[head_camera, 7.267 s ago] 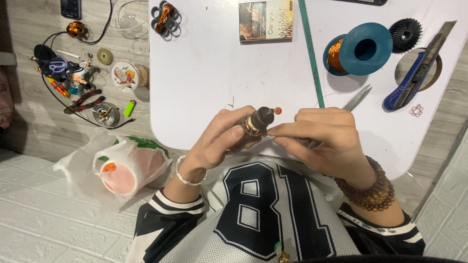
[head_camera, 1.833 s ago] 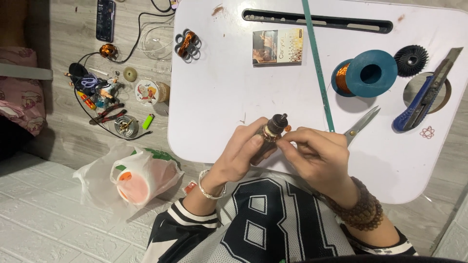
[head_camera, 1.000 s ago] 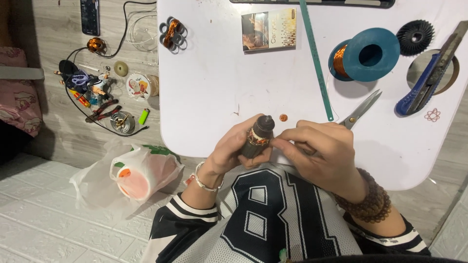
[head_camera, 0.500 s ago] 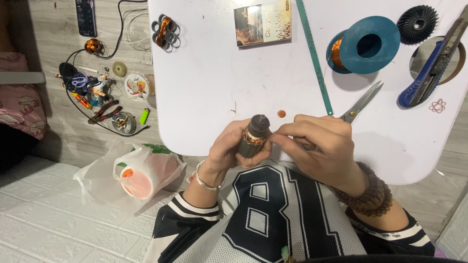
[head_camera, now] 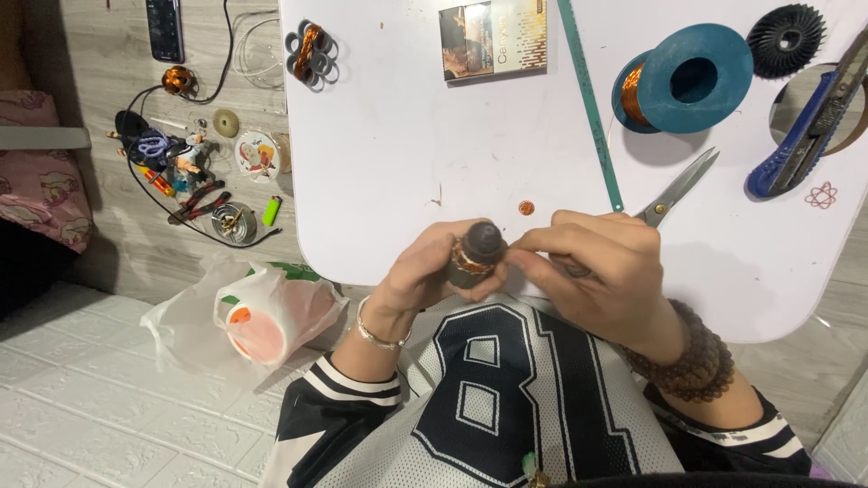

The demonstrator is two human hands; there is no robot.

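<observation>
My left hand (head_camera: 425,276) is wrapped around a small dark cylindrical part (head_camera: 476,253) with copper wire wound about its middle, held upright at the near edge of the white table (head_camera: 389,181). My right hand (head_camera: 601,271) has its fingertips pinched against the side of that part, at the copper winding. A bracelet sits on my left wrist and a string of brown beads on my right. A tiny copper-coloured disc (head_camera: 525,208) lies on the table just beyond my fingers.
On the table lie scissors (head_camera: 683,185), a blue spool of copper wire (head_camera: 689,79), a blue utility knife (head_camera: 805,136), a black toothed disc (head_camera: 785,36), a green strip (head_camera: 592,104), a small box (head_camera: 493,38) and a wound coil part (head_camera: 312,56). Small tools (head_camera: 194,172) and a plastic bag (head_camera: 249,316) lie on the floor at left.
The view has shifted slightly. My hands stay together at the table's near edge, the left still gripping the wound part and the right working at its winding.
</observation>
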